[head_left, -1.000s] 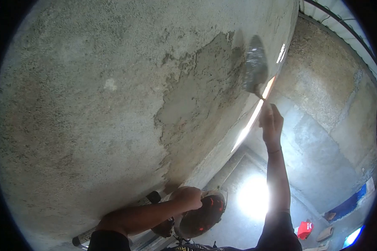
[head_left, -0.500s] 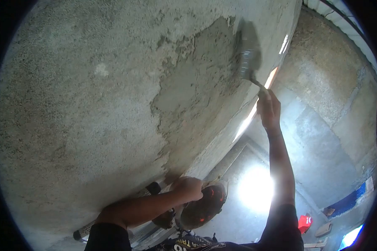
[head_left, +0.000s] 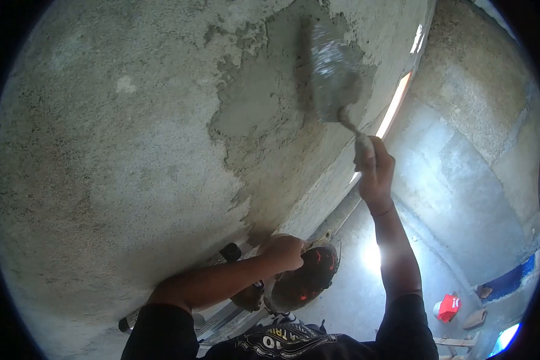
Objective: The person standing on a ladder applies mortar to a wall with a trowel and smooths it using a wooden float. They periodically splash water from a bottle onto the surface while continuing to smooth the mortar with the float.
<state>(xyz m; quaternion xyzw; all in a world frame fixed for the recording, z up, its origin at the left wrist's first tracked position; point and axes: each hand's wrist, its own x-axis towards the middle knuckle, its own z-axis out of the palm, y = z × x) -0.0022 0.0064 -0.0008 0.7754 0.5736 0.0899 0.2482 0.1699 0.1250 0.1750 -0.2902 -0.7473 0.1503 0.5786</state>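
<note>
Rough grey wall carries a darker patch of wet mortar; far below, the concrete floor bears a red container and wooden pieces.

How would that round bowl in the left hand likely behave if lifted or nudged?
The bowl, gripped at its rim by the left hand, looks rigid. It probably feels heavy if it holds mortar, though its contents are unclear. Its rounded shape suggests it may rock or tip when set down.

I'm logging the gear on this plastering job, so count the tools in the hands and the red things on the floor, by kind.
Trowels: 1, the trowel in the right hand.
Mortar pans: 1, the pan held by the left hand.
Red things on the floor: 1, the red object.
Total: 3.
</note>
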